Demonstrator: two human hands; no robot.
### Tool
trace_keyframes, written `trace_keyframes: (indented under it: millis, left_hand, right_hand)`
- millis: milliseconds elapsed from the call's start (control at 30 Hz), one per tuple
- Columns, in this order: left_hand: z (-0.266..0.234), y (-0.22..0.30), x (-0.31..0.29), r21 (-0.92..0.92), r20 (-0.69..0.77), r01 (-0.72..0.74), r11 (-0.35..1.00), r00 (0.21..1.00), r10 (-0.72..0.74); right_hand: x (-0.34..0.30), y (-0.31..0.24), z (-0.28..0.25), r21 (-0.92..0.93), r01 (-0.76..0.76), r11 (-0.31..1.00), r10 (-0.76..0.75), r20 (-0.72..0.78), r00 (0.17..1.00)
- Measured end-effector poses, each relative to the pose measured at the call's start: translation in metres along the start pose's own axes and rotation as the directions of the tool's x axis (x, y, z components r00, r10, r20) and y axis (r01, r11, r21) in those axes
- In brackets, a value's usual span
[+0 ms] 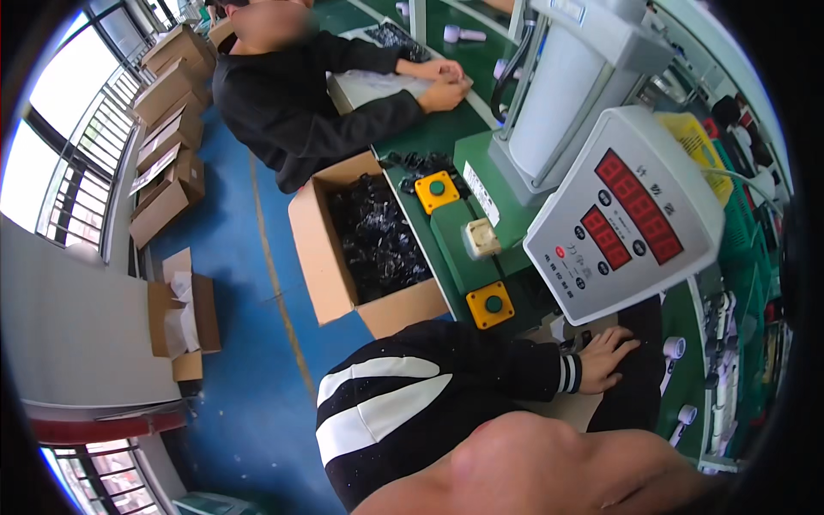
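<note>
My left hand (605,359) lies palm down with its fingers apart, at the end of a black sleeve with white cuff stripes. It rests on or just beside dark cloth (633,378), holding nothing that I can see. Beyond its wrist are small dark items partly hidden by the fingers. My right hand does not show. In front stands a press with a grey-white cylinder (554,103) and a counter box (627,219) with red digits. A cream block (481,239) sits on its green base, between two yellow button boxes (438,191) with green buttons.
An open carton (322,249) of glossy black parts stands left of the bench. A co-worker (296,103) sits beyond it, both hands together over the bench. Several cartons (167,142) line the window wall. White-and-lilac handled items (674,348) lie at right near green crates (742,223).
</note>
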State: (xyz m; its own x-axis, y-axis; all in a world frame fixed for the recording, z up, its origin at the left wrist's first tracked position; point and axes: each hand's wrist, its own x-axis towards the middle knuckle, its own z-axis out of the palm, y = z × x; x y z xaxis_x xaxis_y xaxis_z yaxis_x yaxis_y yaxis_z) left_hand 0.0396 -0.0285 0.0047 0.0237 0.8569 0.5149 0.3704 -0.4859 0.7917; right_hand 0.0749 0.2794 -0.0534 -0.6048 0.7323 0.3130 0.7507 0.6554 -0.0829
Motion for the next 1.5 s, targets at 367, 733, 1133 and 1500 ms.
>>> trace_keyframes:
  millis: [367, 733, 1133, 1500]
  left_hand:
    - [0.013, -0.016, 0.007, -0.07, 0.035, 0.038, 0.997, 0.999, -0.035]
    - [-0.013, 0.007, 0.007, 0.233, -0.396, 0.073, 0.97, 0.918, 0.026]
    - [0.0, -0.014, 0.002, -0.045, 0.101, 0.059, 0.997, 0.993, -0.054]
    - [0.053, -0.032, -0.039, -0.23, 0.247, 0.098, 0.968, 0.968, -0.039]
  right_hand:
    - [-0.004, 0.038, 0.015, -0.017, -0.078, 0.997, 0.077, -0.077, 0.994]
    - [-0.097, -0.04, -0.135, 0.614, -0.135, 0.777, 0.268, -0.13, 0.955]
    - [-0.246, -0.122, -0.218, 0.822, -0.288, 0.492, 0.457, 0.038, 0.889]
    - [-0.35, -0.112, -0.214, 0.898, -0.353, 0.263, 0.682, 0.085, 0.726]
